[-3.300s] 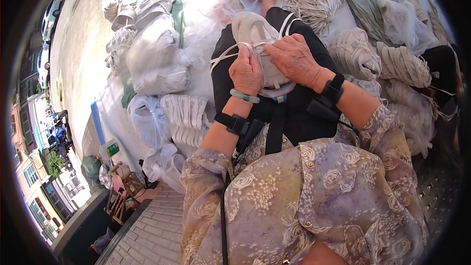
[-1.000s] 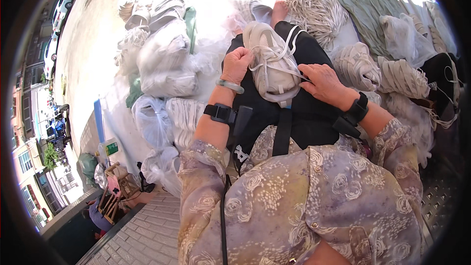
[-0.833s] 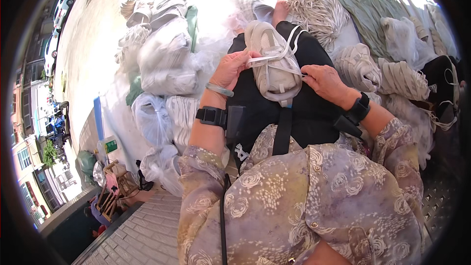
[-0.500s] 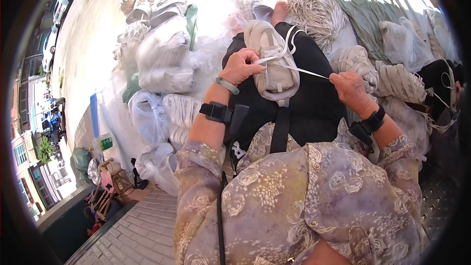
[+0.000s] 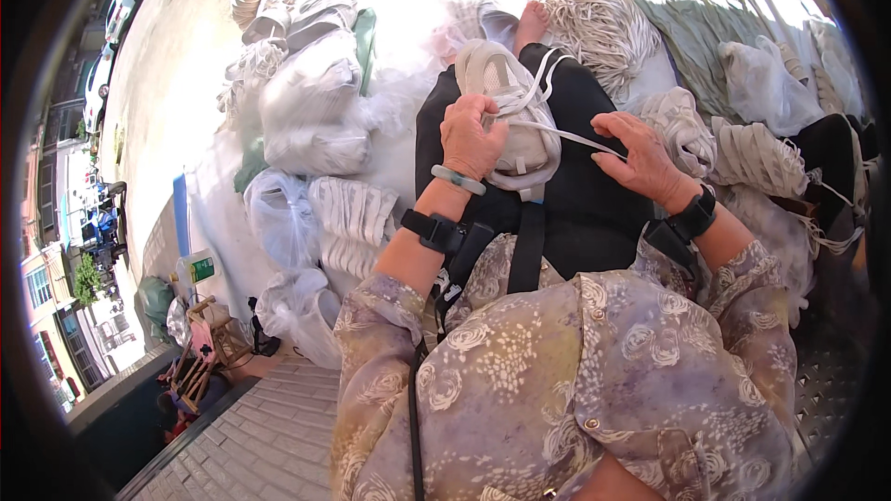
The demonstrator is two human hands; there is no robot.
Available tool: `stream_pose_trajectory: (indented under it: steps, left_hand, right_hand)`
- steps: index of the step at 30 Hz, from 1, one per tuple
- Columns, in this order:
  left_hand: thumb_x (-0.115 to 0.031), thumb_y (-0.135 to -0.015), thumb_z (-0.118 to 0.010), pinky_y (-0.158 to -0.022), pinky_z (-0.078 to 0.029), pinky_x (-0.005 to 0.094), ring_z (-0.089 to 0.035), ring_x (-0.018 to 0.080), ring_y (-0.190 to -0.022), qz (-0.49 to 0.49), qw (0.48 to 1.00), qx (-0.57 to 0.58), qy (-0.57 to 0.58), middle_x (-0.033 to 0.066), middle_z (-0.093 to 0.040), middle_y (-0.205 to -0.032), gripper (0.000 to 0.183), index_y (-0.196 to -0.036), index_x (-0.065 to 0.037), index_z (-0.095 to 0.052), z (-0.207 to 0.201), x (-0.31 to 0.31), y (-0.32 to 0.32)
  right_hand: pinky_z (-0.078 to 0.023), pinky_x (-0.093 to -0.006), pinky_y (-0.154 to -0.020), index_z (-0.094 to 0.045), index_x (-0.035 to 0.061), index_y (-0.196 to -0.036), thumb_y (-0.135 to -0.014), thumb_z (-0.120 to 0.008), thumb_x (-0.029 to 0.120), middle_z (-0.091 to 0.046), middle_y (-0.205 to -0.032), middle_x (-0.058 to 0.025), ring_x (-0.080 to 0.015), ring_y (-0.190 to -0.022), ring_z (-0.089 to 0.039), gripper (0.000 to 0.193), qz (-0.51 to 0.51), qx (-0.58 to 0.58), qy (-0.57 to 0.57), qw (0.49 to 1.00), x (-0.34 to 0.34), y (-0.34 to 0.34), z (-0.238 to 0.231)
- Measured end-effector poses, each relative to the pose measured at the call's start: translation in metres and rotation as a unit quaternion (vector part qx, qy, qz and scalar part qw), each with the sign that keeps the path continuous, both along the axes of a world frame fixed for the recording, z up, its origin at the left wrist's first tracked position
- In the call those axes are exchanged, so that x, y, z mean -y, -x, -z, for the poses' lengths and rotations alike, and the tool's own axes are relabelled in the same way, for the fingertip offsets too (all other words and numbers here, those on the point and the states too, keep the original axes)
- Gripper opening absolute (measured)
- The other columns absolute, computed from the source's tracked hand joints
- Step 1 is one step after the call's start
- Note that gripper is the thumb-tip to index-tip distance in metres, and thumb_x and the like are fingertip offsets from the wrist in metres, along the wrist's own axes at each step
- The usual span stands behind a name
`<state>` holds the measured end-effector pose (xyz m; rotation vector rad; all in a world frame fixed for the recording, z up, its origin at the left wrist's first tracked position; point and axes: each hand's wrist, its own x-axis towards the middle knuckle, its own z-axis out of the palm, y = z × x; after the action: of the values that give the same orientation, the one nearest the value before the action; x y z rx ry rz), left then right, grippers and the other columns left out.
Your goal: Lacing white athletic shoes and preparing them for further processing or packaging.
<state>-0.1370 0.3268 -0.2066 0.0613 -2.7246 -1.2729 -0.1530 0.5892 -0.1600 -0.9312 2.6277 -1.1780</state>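
A beige-and-white sneaker (image 5: 527,147) rests on my black-trousered lap, its heel toward me. My left hand (image 5: 471,139) is curled against the shoe's left side, its fingertips pinching the white shoelace where it leaves the eyelets. From there a length of shoelace (image 5: 577,137) runs right, slightly slack. My right hand (image 5: 645,162) is at its far end, thumb and forefinger spread, with the lace passing between them. Another lace loop (image 5: 549,74) stands up over the shoe's tongue. The left fingertips are partly hidden.
A heap of white laces (image 5: 599,28) lies beyond my right knee. Stacked shoe parts (image 5: 756,156) are at the right, near a clear plastic bag (image 5: 766,83). Bagged bundles (image 5: 311,111) and stacked pale pieces (image 5: 351,218) lie left. A small wooden chair (image 5: 206,353) stands lower left.
My right hand has moved slightly left and its pinch on the lace has opened. The lace has gone from taut to slack. My left hand has turned over closer against the shoe.
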Motion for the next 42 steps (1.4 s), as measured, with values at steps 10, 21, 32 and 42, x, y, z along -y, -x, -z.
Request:
stream_pose_trajectory:
  steps: [10,21,32,42]
  left_hand:
    - [-0.015,-0.068,-0.062,-0.083,-0.039,0.0415,-0.05,0.0299,-0.101,-0.015,0.977,-0.114,0.179,0.0102,-0.058,-0.106,0.012,-0.076,-0.007,-0.066,0.002,-0.028,0.004]
    - [-0.014,-0.064,-0.064,-0.09,-0.033,0.0436,-0.044,0.0317,-0.112,-0.01,0.979,-0.093,0.179,0.0119,-0.052,-0.119,0.016,-0.078,-0.006,-0.065,0.008,-0.032,0.001]
    - [-0.011,-0.067,-0.06,-0.087,-0.035,0.0442,-0.046,0.0329,-0.111,-0.01,0.965,-0.091,0.244,0.0153,-0.051,-0.121,0.008,-0.072,-0.005,-0.062,0.001,-0.036,0.011]
    - [-0.008,-0.072,-0.057,-0.089,-0.035,0.0443,-0.047,0.0351,-0.108,-0.054,0.922,0.103,0.37,0.0155,-0.049,-0.122,0.007,-0.075,-0.002,-0.056,-0.023,0.136,-0.107]
  right_hand:
    - [-0.047,-0.0418,-0.075,-0.048,0.0005,-0.101,-0.069,-0.062,0.023,-0.056,-0.092,-0.0182,-0.0342,-0.089,-0.057,0.042,0.019,-0.003,-0.097,0.995,0.087,0.016,0.028]
    - [-0.045,-0.044,-0.077,-0.054,0.0005,-0.087,-0.072,-0.053,0.011,-0.055,-0.09,-0.0216,-0.0385,-0.087,-0.056,0.018,0.044,0.075,-0.05,0.995,0.09,0.017,0.035]
    - [-0.043,-0.0414,-0.081,-0.056,0.0046,-0.103,-0.072,-0.052,0.01,-0.056,-0.097,-0.021,-0.037,-0.093,-0.054,0.032,0.017,0.145,-0.013,0.989,0.084,0.027,0.038]
    - [-0.043,-0.0375,-0.076,-0.051,0.004,-0.118,-0.067,-0.053,0.011,-0.052,-0.086,-0.0152,-0.031,-0.082,-0.054,0.052,0.054,0.128,-0.003,0.99,0.06,0.023,0.042]
